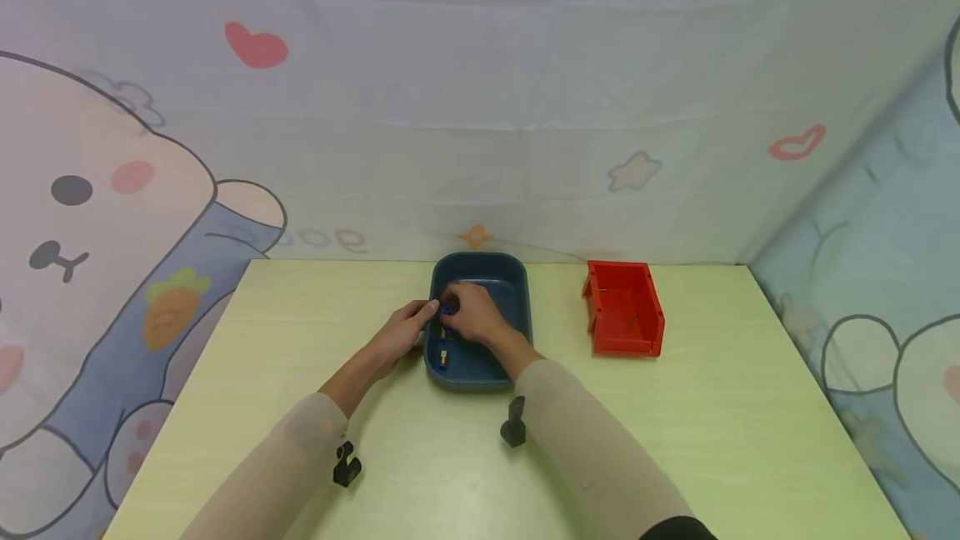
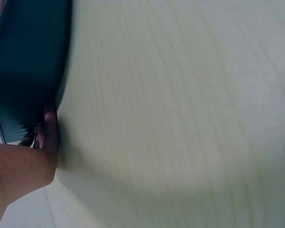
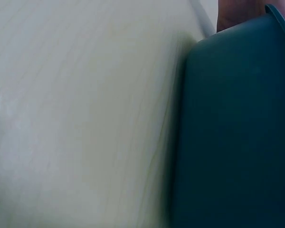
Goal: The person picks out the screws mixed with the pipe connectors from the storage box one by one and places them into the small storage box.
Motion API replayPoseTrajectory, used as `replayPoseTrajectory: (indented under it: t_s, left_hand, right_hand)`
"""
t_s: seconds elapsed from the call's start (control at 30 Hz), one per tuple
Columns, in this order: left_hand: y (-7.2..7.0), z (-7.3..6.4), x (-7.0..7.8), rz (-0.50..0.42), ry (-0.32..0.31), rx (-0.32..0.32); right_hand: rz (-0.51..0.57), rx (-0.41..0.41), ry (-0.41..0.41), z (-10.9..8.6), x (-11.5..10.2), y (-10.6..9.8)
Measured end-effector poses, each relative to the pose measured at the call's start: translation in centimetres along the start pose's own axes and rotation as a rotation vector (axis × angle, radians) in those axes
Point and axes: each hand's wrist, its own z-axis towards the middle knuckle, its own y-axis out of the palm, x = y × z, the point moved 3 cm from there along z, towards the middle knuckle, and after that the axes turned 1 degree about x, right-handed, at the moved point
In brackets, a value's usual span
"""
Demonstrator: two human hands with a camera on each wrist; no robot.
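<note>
A dark blue tray (image 1: pixel 480 382) stands on the table in the head view. My left hand (image 1: pixel 401 332) holds its left side, thumb at the rim and fingers along the outer wall; the left wrist view shows these fingers (image 2: pixel 50 128) against the tray wall. Inside the tray, my right hand (image 1: pixel 474 313) has its fingers curled, pinching a small blue piece (image 1: pixel 447 309) near the left wall. Below that hand lies a small brass-coloured fitting (image 1: pixel 443 358) with a blue end. Another small brass-coloured piece (image 1: pixel 442 333) shows just under the fingers. The right wrist view shows mostly the tray's outer wall (image 3: pixel 237 128).
To the right of the tray stands a red open box (image 1: pixel 626 348) with small thin metal pieces inside. The pale wood-grain table (image 1: pixel 735 407) carries both. A printed cloth (image 1: pixel 480 107) hangs behind the table's far edge.
</note>
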Motion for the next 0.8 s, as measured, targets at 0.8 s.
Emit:
replayPoseTrajectory:
  t_s: [0.8]
  left_hand:
    - [-0.02, -0.29, 0.11, -0.018, -0.008, -0.011]
  right_hand:
    - [-0.031, -0.078, 0.037, 0.24, -0.31, -0.60]
